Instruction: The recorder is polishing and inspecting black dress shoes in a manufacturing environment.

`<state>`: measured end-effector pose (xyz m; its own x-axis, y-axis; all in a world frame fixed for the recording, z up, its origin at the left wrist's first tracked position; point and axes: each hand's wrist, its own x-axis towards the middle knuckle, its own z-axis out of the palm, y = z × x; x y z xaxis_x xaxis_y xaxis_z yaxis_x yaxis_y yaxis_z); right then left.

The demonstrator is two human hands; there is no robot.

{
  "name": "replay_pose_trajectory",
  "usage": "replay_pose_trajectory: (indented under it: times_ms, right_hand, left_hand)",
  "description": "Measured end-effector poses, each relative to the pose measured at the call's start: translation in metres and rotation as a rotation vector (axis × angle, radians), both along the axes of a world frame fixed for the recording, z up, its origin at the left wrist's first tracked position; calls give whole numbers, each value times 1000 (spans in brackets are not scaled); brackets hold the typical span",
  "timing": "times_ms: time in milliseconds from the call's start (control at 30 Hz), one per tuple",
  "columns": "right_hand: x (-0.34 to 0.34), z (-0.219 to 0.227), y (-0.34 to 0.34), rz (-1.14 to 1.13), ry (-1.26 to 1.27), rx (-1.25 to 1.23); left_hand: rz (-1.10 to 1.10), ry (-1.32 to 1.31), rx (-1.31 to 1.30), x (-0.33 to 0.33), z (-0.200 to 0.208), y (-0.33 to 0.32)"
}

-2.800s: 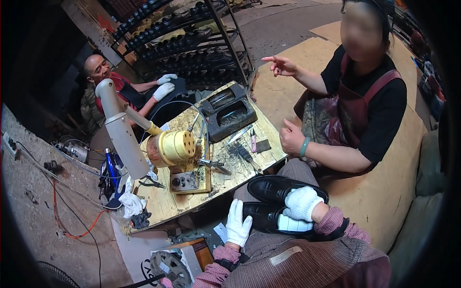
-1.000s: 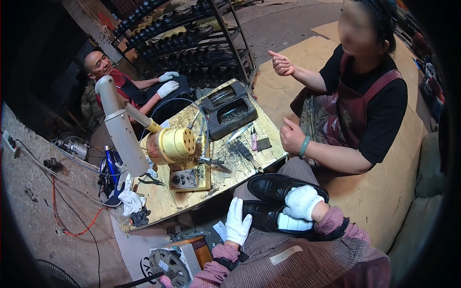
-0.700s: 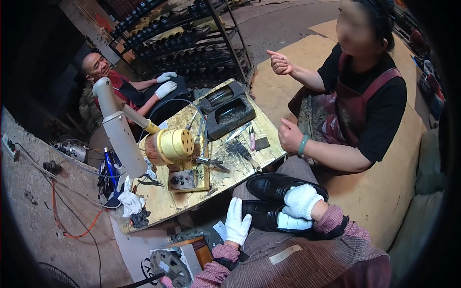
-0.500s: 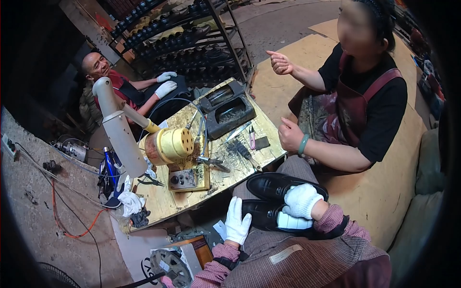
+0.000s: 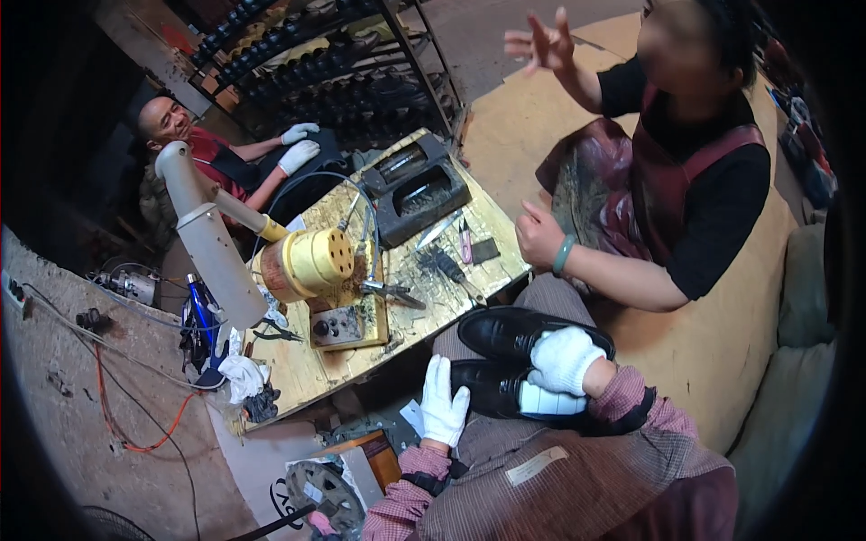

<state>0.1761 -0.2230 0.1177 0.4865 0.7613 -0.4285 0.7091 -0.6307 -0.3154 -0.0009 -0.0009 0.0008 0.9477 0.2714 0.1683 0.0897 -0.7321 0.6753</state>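
Observation:
Two black leather shoes lie side by side across my lap, toes to the left. The far shoe (image 5: 492, 332) and the near shoe (image 5: 487, 388) touch or nearly touch. White lining or padding (image 5: 546, 399) shows in the opening of the near one. My right hand (image 5: 564, 361), in a white knit glove, is closed over the shoes at their openings, its fingertips partly hidden. My left hand (image 5: 444, 401), also gloved, stands with fingers stretched out beside the near shoe's toe. Its palm side is against or very close to the leather.
A yellow workbench (image 5: 406, 311) holds a yellow motor-like machine (image 5: 307, 261), a black two-well tray (image 5: 419, 198), a brush (image 5: 442, 266) and pliers (image 5: 278, 332). One co-worker (image 5: 695, 180) sits at right, another (image 5: 216, 162) behind the bench. A shoe rack (image 5: 334, 81) stands beyond.
The co-worker at right has raised one hand and spread its fingers. The view has shifted slightly; my hands keep nearly the same places on and beside the shoes.

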Motion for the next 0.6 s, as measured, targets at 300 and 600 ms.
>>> replay_pose_trajectory:
  times_ms: [300,600]
  right_hand:
    - [0,-2,0,-40,37,-4]
    - [0,0,-1,-31,23,-2]
  left_hand:
    - [6,-6,-27,0,-1,0]
    - [2,-3,-17,0,0,0]
